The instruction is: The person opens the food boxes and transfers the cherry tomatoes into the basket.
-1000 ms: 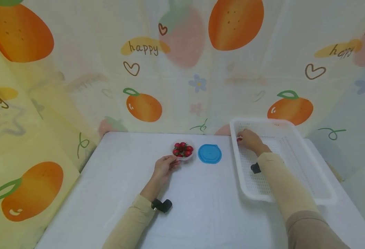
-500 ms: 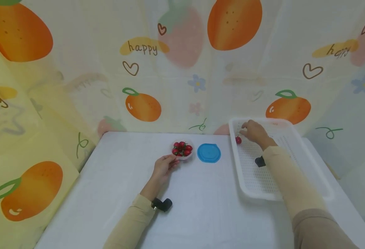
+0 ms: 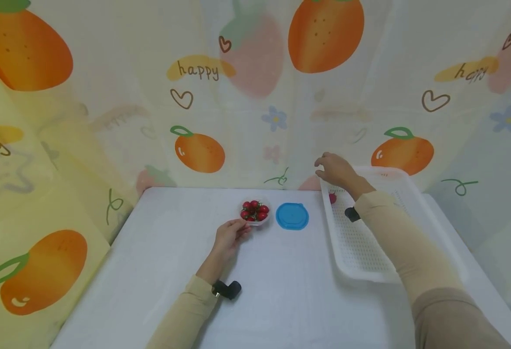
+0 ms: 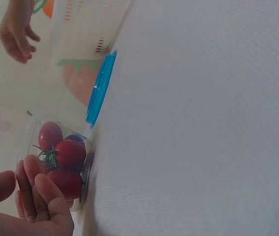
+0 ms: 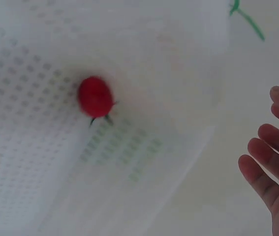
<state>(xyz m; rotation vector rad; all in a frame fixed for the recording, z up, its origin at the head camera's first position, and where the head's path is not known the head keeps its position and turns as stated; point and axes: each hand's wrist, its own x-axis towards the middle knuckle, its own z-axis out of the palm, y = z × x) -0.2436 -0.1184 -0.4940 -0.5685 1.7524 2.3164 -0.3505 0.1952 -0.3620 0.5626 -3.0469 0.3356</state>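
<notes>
My left hand (image 3: 230, 236) holds the near edge of a small clear plastic container (image 3: 255, 223). Several cherry tomatoes (image 4: 70, 153) with green stems lie inside it; the curled fingers hide part of the container in the left wrist view. Above the far left corner of a white plastic basket (image 3: 340, 264) is my right hand (image 3: 338, 169), with nothing in its grasp and its fingers apart in the right wrist view. A single cherry tomato (image 5: 95, 97) lies in the basket, against the left wall. Between container and basket, a blue lid (image 3: 292, 216) rests flat.
The white-covered table (image 3: 272, 300) meets a fruit-patterned curtain (image 3: 246, 131) along its back edge. The basket takes up the table's right side, its raised rim standing above the tabletop. Another patterned cloth (image 3: 41, 203) hangs at the left.
My right hand has let go of the cherry tomato in the basket, then risen and moved left over the rim. My left hand stays at the container.
</notes>
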